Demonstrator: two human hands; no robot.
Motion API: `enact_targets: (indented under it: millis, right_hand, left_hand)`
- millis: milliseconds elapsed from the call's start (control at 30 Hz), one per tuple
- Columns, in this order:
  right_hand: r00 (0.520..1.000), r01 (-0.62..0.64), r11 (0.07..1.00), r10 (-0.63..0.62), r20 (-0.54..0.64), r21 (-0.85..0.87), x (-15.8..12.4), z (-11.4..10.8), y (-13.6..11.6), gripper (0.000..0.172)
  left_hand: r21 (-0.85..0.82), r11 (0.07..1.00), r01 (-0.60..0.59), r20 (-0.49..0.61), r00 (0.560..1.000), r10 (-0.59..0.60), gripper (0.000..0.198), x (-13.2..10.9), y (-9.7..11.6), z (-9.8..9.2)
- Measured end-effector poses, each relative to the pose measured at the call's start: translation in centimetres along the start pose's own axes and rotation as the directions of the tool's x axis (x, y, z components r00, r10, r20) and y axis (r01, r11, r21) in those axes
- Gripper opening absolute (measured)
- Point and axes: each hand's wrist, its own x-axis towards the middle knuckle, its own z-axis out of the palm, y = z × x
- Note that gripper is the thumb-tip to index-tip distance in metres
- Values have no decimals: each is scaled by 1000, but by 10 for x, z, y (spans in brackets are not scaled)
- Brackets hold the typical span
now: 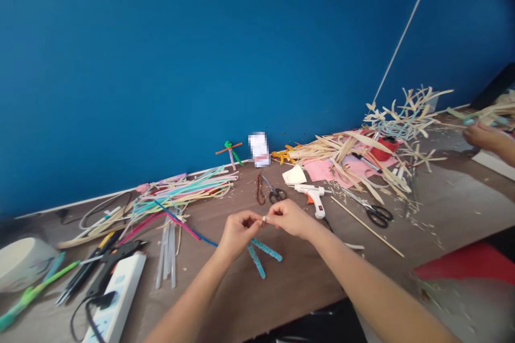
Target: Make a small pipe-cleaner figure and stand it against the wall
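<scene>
My left hand (236,233) and my right hand (290,218) meet above the table, each in a pinch. Between their fingertips is a small pale piece (264,219), too small to identify. Two twisted light-blue pipe-cleaner lengths (257,263) spread out in a V just below my left hand; their upper end is hidden by the fingers, so I cannot tell whether they are attached to the pale piece. Beyond my right hand, black-handled scissors (277,194) lie near a string of brown beads (260,189). A white glue gun (314,196) rests to the right.
Pipe cleaners (189,190) lie in a heap at left, near clear glue sticks (167,254), a black glue gun (115,262) and a white power strip (116,300). Dried strips (341,153) and more scissors (376,213) are at right. Another person's hand (485,136) works at far right.
</scene>
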Motion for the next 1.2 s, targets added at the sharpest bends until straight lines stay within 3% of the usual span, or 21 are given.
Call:
enact_targets:
  millis: [300, 533, 667, 800, 867, 933, 1000, 1067, 1133, 1200]
  right_hand:
    - [994, 101, 994, -102, -37, -31, 0, 14, 8, 24]
    - [999, 37, 999, -36, -20, 16, -1, 16, 11, 23]
    - [1000, 5, 1000, -4, -31, 3, -5, 18, 11, 25]
    - [999, -7, 998, 4, -53, -63, -16, 21, 11, 26]
    - [998, -3, 995, -2, -56, -97, -24, 15, 13, 27]
    - [988, 4, 987, -29, -151, -160, -31, -2, 19, 26]
    - [942, -66, 967, -20, -334, -245, -36, -27, 29, 28]
    - [855, -268, 902, 61, -515, -339, -36, -53, 43, 31]
    - [797, -479, 779, 193, -573, -405, -32, -72, 57, 38]
    - [789, -556, 687, 259, -557, -469, -27, -80, 71, 41]
  left_hand:
    - [123, 991, -53, -111, 992, 67, 19, -1, -11, 7]
    - [229, 972, -54, -126, 988, 84, 19, -1, -12, 7]
    - [224, 974, -35, -77, 996, 53, 20, 2, -13, 5]
    - [66, 995, 78, 39, 996, -80, 21, 8, -7, 5]
    - [-23, 987, 156, 103, 983, -153, 21, 11, -3, 4]
    - [-91, 973, 212, 153, 968, -197, 21, 14, -2, 3]
    - [-155, 953, 260, 203, 953, -227, 21, 17, -6, 3]
    - [-217, 925, 311, 258, 933, -253, 21, 21, -12, 5]
    - [-263, 900, 348, 298, 917, -267, 21, 24, -20, 9]
    - [-284, 885, 368, 325, 906, -272, 19, 27, -25, 15]
